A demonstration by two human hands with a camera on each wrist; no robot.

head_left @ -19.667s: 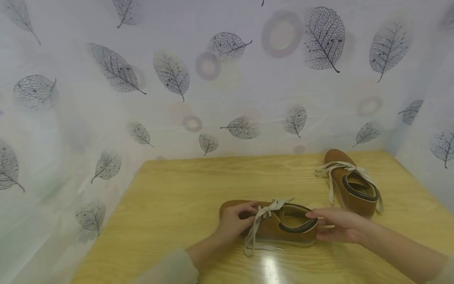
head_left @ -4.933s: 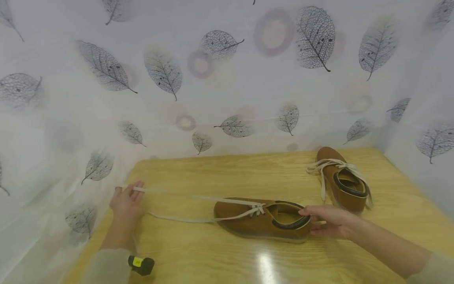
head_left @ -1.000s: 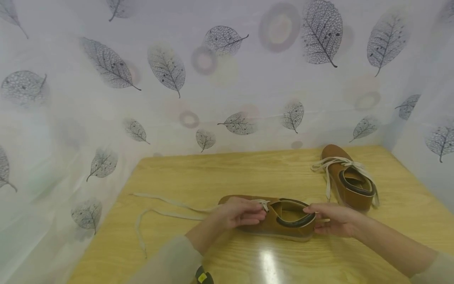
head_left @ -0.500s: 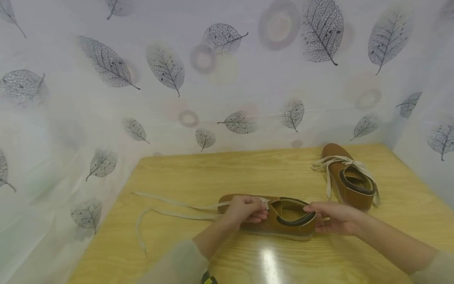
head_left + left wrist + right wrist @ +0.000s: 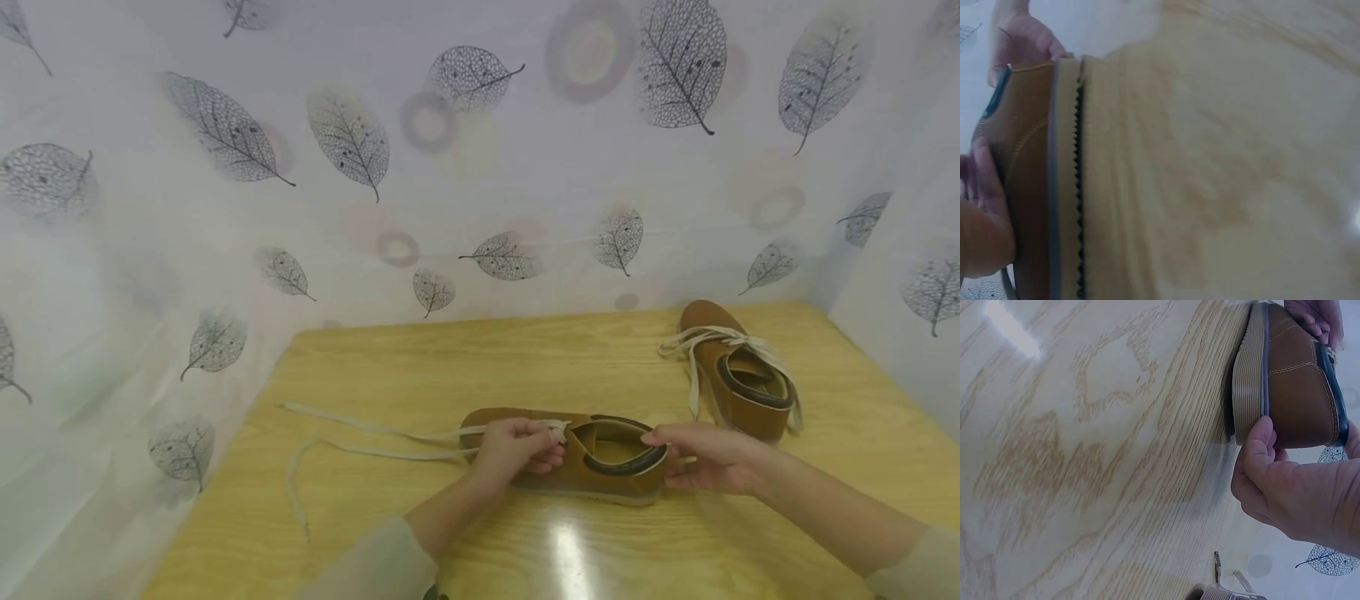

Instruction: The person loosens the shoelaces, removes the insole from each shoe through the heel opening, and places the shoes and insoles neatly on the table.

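- Left of the left hand (image 5: 513, 450), two loose ends of cream shoelace (image 5: 408, 456) lie across the wood-grain tabletop (image 5: 420, 367), toward its left edge.
- The left hand, fingers curled, pinches the shoelace at the eyelets.
- Between both hands, the brown leather shoe (image 5: 600, 482) sits upright, toe left.
- The right hand (image 5: 712, 458) grips its heel, thumb on the collar.
- Just beyond that grip stands a second shoe (image 5: 742, 383), near the tabletop's back edge.

smooth leather-look shoe (image 5: 1297, 406), ridged sole (image 5: 1249, 406), glossy wood-grain table (image 5: 420, 367)
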